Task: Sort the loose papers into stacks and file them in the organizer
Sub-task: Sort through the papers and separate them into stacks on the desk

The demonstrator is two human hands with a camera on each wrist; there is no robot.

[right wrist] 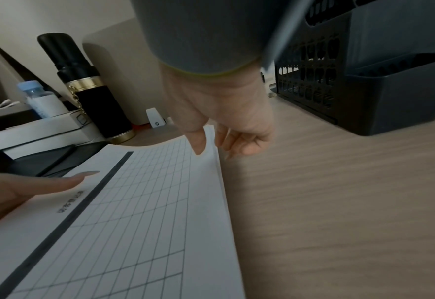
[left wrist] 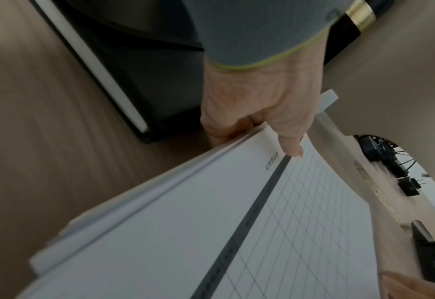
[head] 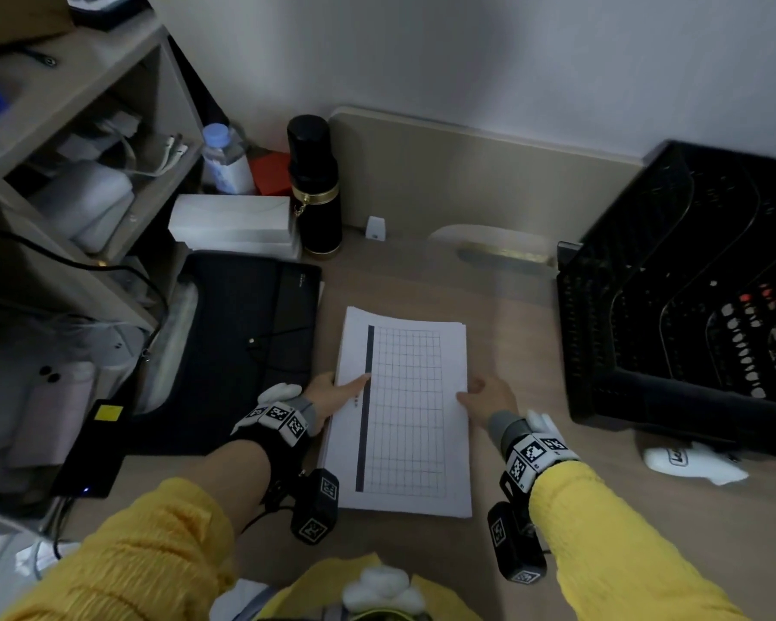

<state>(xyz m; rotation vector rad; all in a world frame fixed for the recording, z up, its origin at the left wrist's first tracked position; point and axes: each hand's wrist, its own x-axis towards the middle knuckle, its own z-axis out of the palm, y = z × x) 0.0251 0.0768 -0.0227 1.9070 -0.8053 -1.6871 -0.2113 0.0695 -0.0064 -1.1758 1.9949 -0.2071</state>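
Head view, my left hand (head: 332, 393) and right hand (head: 489, 396) each pinching a side edge of the paper stack (head: 404, 414), over the desk (head: 534, 351), beside the black organizer (head: 646, 307).

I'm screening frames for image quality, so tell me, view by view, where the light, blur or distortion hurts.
Head view: dim, corners darkened, straight shelf edges bowed; the paper stack is still readable. Left wrist view: desk streaked by motion blur, stack's near edge soft, left hand fairly sharp. Right wrist view: desk smeared, black organizer underexposed, right hand clear.
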